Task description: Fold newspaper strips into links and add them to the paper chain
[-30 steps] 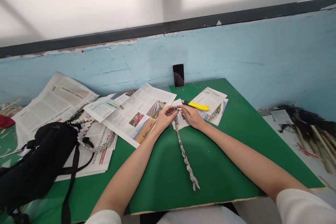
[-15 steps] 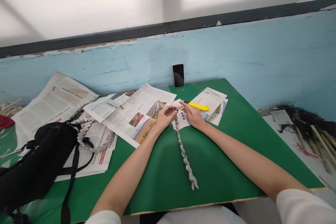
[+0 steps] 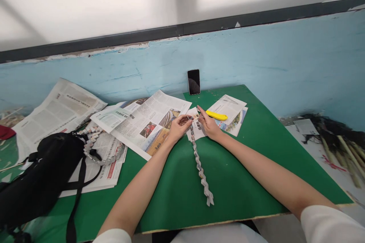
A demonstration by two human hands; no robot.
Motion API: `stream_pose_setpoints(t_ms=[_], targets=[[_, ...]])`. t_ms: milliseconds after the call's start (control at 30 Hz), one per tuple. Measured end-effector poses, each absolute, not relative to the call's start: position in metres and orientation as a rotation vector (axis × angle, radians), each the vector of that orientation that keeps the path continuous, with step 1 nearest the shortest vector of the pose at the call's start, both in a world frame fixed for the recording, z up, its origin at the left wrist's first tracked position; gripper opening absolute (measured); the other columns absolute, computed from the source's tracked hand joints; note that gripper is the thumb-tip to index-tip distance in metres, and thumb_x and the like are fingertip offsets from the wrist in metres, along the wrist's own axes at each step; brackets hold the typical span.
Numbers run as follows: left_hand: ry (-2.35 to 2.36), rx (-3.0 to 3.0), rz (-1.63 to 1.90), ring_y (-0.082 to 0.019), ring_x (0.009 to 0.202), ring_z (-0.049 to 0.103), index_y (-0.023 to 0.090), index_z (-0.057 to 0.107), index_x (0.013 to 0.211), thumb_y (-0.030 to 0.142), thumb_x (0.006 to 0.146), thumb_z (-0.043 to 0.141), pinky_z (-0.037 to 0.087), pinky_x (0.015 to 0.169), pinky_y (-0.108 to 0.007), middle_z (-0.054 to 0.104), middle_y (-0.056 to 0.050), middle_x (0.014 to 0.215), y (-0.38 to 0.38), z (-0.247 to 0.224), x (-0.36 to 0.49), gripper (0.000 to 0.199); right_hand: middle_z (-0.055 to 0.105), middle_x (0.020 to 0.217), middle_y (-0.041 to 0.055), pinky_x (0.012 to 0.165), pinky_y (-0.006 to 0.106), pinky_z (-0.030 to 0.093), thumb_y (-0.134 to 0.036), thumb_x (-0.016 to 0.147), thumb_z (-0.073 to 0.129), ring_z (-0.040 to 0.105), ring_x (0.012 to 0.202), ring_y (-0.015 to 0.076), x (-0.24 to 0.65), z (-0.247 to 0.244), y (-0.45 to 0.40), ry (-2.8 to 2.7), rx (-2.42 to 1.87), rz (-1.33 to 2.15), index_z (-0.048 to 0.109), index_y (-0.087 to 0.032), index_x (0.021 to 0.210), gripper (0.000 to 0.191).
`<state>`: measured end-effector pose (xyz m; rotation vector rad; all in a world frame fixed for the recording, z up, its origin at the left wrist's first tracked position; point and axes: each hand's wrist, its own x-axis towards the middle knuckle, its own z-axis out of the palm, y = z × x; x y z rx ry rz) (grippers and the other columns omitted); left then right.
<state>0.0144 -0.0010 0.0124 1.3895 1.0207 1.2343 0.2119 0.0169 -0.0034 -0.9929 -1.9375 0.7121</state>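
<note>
A zigzag chain of folded newspaper runs down the green table toward me. My left hand pinches its far end between thumb and fingers. Close beside it, my right hand holds a small folded paper strip against that end, its index finger stretched out away from me. Under both hands lies a printed piece of newspaper. A yellow-handled cutter rests just beyond the right hand, its far-left end partly hidden behind the fingers.
Newspaper sheets spread to the left, near a black bag and another folded-paper chain. A phone leans on the blue wall. Paper pieces lie at right. Sticks lie beyond the table's right edge.
My right index finger has lifted and straightened away from the strip. The chain's near end has swung slightly left. My left hand keeps its pinch.
</note>
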Motion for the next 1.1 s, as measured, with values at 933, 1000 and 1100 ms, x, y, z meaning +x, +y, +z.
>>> stream_pose_setpoints(t_ms=[933,1000,1100], targets=[[1.03,1.382,1.233,-0.022,0.091,0.071,0.015,0.07,0.103,0.045,0.078,0.079,0.056,0.086,-0.036,0.075,-0.011,0.101,0.001,0.009,0.014,0.04,0.055,0.06,-0.0058,0.058,0.03,0.046,-0.044,0.104,0.046,0.055,0.051,0.0153,0.208,-0.005,0.012,-1.752,-0.852,0.959,0.038,-0.025,0.092,0.023],[1.027,1.384,1.23,-0.021,0.089,0.071,0.015,0.07,0.105,0.044,0.078,0.079,0.056,0.085,-0.035,0.075,-0.01,0.1,0.001,0.009,0.014,0.041,0.056,0.061,-0.0053,0.058,0.03,0.046,-0.043,0.104,0.046,0.056,0.052,0.0153,0.208,-0.002,0.011,-1.767,-0.842,0.969,0.04,-0.025,0.09,0.024],[1.003,1.384,1.229,-0.019,0.086,0.07,0.016,0.069,0.107,0.043,0.079,0.079,0.056,0.083,-0.033,0.074,-0.009,0.098,0.002,0.009,0.013,0.041,0.06,0.063,-0.004,0.058,0.029,0.047,-0.043,0.104,0.048,0.057,0.052,0.0154,0.208,0.0,0.011,-1.814,-0.865,0.943,0.047,-0.024,0.093,0.022]])
